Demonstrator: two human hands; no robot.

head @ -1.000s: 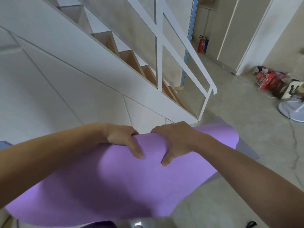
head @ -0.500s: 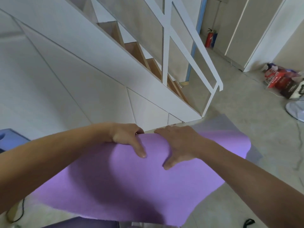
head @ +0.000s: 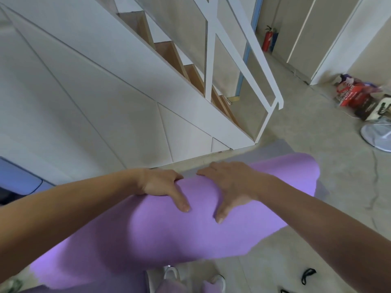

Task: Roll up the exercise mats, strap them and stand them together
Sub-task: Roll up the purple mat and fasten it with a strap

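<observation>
A purple exercise mat hangs in front of me, lifted off the floor, its upper edge folded over away from me. My left hand grips that upper edge, thumb on the near face and fingers curled over the top. My right hand grips the same edge just to the right, thumb pointing down the near face. A grey mat lies flat on the floor behind the purple one. Two black straps lie on the floor at the lower right.
A white staircase side panel and railing stand straight ahead. Bags and a white fan base sit at the right. A red fire extinguisher stands at the back. My white shoes show below the mat.
The view has tilted down and the mat's lower edge has risen, so my shoes and the straps now show. Both hands keep the same hold on the top edge.
</observation>
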